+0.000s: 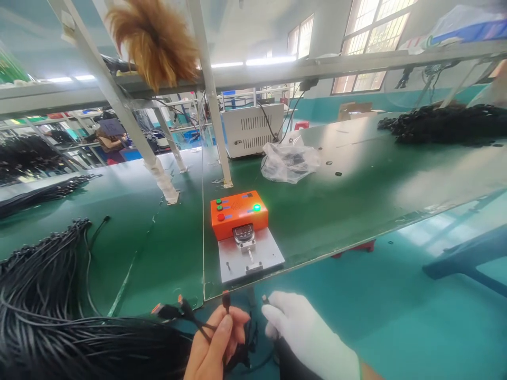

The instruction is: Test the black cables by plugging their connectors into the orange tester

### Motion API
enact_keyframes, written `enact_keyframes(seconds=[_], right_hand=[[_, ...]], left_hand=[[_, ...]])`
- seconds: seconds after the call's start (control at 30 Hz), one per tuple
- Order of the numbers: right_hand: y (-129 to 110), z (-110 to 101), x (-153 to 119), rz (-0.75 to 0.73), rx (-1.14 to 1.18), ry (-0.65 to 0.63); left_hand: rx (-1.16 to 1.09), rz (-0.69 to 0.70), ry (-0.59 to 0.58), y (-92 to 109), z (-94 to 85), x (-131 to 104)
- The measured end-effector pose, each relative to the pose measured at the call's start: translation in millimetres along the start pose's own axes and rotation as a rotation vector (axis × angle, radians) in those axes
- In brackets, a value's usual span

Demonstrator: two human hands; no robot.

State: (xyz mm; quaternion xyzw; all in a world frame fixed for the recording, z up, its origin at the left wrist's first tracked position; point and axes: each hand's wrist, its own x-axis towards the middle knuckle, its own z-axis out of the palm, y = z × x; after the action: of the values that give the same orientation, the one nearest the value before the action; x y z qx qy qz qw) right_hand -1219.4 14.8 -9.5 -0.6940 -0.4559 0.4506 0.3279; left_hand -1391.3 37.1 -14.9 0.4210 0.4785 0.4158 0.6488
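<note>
My left hand (217,343), bare, is closed round several black cables. One black plug with an orange tip (226,302) stands upright between its thumb and fingers, and further orange-tipped plugs (168,311) stick out to the left. My right hand (301,327), in a white glove, pinches a small cable plug (265,299) whose grey metal end peeks out at the fingertips. Beyond both hands, an orange tester box (240,212) with a lit green lamp stands on the bench. In front of it, a digital gauge (243,233) is mounted on a metal plate (233,261).
A large bundle of black cables (43,295) spreads over the left side of the green bench (340,211). Behind the tester are a clear plastic bag (291,161), a white metal box (253,129) and rack posts (214,100). More black cables (447,124) lie far right.
</note>
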Motion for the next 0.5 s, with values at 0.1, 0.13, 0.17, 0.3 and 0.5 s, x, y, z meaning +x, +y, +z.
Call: enact_keyframes(seconds=[0.1, 0.13, 0.17, 0.3, 0.5], right_hand=[[3, -5, -6, -0.077, -0.260, 0.273], [0, -3, -8, -0.127, -0.186, 0.281], [-3, -1, -10, -0.171, -0.060, 0.224], [-19, 18, -17, -0.157, 0.542, -0.081], [-14, 20, -11, -0.084, 0.827, 0.060]], left_hand=[[0.118, -0.035, -0.077, -1, 0.7, 1], [0.147, -0.031, -0.095, -1, 2.6, 0], [0.169, -0.025, -0.090, -2, 5.4, -2], [0.226, 0.017, 0.085, -8, 19.8, -8], [-0.020, 0.239, 0.127, -1, 16.8, 1]])
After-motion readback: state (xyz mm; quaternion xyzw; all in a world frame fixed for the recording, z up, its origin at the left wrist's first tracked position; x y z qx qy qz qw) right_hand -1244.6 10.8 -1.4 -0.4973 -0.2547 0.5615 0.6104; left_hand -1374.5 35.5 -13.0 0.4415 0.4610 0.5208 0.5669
